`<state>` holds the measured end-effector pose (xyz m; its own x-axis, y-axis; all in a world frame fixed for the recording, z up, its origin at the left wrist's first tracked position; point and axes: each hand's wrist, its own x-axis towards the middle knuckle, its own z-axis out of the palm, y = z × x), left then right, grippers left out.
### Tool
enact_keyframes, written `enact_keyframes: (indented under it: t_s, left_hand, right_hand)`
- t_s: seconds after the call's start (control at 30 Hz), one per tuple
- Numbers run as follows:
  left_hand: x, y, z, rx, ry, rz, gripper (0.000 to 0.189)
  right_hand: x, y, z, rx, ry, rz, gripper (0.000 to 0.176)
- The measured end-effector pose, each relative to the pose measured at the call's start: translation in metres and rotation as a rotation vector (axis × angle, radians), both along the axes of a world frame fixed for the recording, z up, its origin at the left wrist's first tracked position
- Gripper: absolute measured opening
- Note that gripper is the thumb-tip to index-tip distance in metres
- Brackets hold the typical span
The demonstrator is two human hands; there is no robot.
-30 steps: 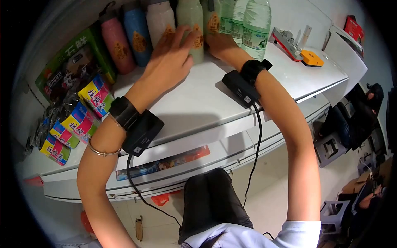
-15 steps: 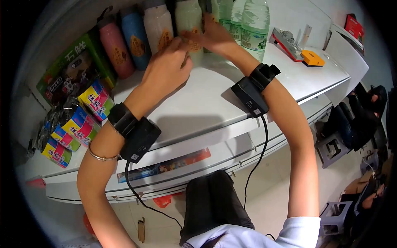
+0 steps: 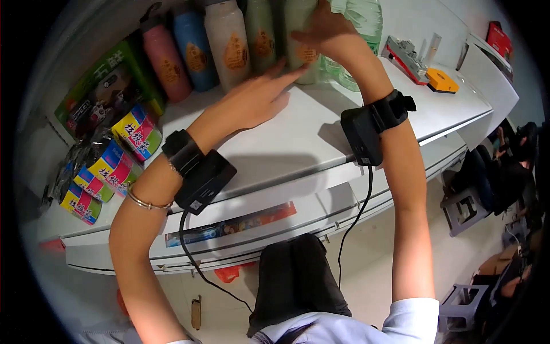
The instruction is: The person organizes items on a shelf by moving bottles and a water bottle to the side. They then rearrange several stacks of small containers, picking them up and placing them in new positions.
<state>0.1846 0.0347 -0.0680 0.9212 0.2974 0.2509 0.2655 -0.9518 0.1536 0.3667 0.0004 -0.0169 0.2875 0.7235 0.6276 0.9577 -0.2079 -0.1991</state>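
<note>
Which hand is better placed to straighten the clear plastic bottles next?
Probably the right hand: it is close beside the clear bottles, while the left hand is farther off, its fingers pointing toward the pale green bottle.

Left arm [image 3: 134, 229] and right arm [image 3: 409, 189]: extended forward, elbows bent. Left hand [image 3: 246, 103]: palm down, index finger [image 3: 294, 75] extended. Right hand [image 3: 335, 35]: farther forward, thumb [image 3: 303, 38] pointing left.

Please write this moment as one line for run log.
left hand: fingers extended, near rightmost pale-green bottle | right hand: at same bottle, grip unclear | right of it: clear plastic bottles
</note>
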Motion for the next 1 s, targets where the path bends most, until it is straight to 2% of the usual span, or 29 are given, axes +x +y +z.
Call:
enact_keyframes:
  t_s: [0.13, 0.23, 0.33, 0.53, 0.63, 0.73, 0.83, 0.93, 1.0]
  left_hand:
    - [0.007, 0.01, -0.008, 0.037, -0.085, -0.063, 0.052]
    - [0.016, 0.013, -0.013, 0.023, -0.092, -0.066, 0.053]
    - [0.025, 0.015, -0.013, -0.014, -0.086, -0.068, 0.054]
    - [0.03, 0.022, -0.017, -0.01, -0.123, -0.131, 0.055]
    - [0.026, 0.016, -0.014, -0.06, -0.122, -0.082, 0.053]
    - [0.024, 0.021, -0.014, 0.066, -0.299, -0.099, 0.047]
    - [0.011, 0.01, 0.0, 0.167, -0.439, 0.009, 0.038]
    - [0.004, 0.019, 0.011, 0.678, -0.694, 0.046, 0.035]
    - [0.002, 0.022, 0.014, 0.702, -0.772, 0.1, 0.033]
  right_hand:
    - [-0.005, -0.025, 0.008, 0.07, -0.008, 0.011, 0.059]
    - [-0.001, -0.032, 0.013, 0.074, -0.044, 0.021, 0.049]
    - [0.006, -0.019, 0.009, 0.195, -0.063, -0.044, 0.049]
    - [0.004, -0.019, 0.007, 0.267, -0.129, -0.073, 0.043]
    - [-0.003, -0.026, 0.005, 0.427, -0.223, 0.064, 0.032]
    - [-0.016, -0.018, 0.01, 0.317, -0.033, 0.244, 0.037]
    - [-0.021, -0.007, -0.008, 0.357, -0.084, 0.474, 0.023]
    - [-0.023, -0.007, -0.012, 0.26, 0.14, 0.557, 0.027]
    - [-0.023, -0.003, -0.015, 0.263, 0.15, 0.564, 0.027]
